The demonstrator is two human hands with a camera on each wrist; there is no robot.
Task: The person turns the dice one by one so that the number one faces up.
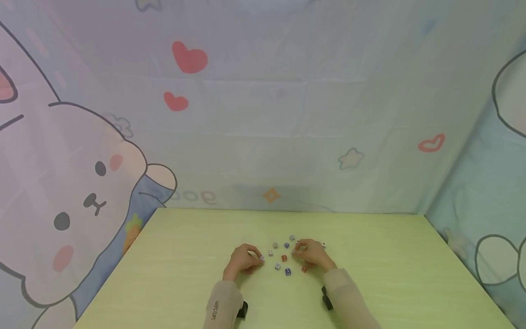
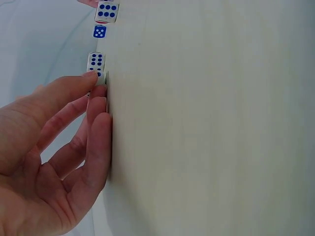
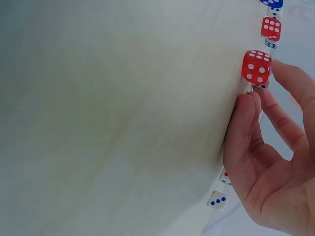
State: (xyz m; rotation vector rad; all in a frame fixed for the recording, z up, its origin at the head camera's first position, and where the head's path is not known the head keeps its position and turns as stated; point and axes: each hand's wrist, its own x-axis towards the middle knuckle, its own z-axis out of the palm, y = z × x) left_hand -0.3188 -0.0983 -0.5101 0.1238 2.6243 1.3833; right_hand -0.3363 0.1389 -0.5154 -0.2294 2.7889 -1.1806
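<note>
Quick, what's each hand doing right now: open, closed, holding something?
Left hand: closed, pinching a white die.
Right hand: fingertips at another white die; whether they grip it cannot be told.

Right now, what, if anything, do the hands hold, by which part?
Left hand: a white die with blue pips, pinched by its sides. Right hand: can't tell; a red die partly hides the white die at its fingertips.
</note>
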